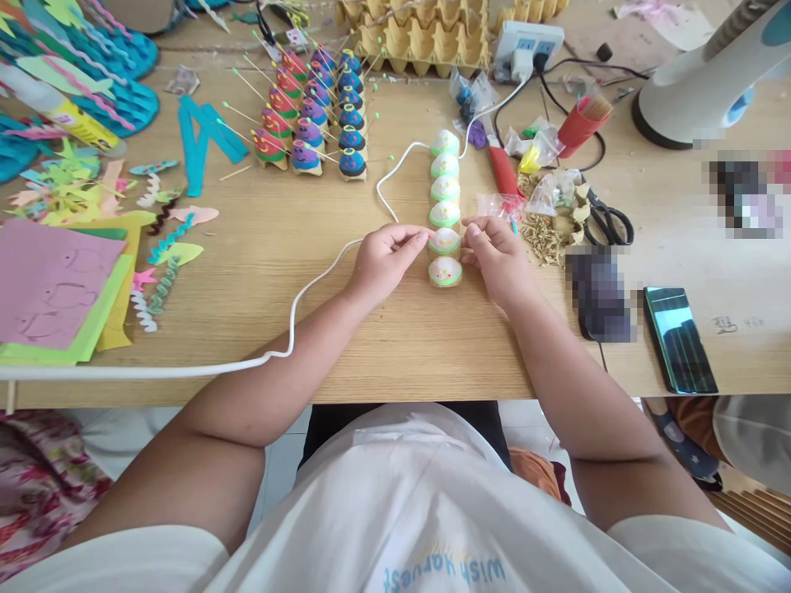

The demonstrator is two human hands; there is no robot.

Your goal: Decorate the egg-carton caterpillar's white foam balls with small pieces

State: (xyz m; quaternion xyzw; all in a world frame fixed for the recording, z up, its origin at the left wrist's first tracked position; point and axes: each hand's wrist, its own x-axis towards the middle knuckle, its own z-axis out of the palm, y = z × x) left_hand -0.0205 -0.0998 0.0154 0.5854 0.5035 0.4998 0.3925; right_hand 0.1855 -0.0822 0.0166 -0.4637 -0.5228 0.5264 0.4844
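Our left hand (pixel 384 257), fingertips pinched together, and right hand (pixel 499 262), grip unclear, flank the white-domed row (pixel 445 189) running lengthwise away from us.

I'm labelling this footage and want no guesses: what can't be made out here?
All in the head view:
Anything inside the right hand: hidden by its own curled fingers.
Whatever the left hand may pinch: too small to tell.
The dark object beside the phone: blurred by pixelation.
The top of the white appliance: cut off by the picture's edge.
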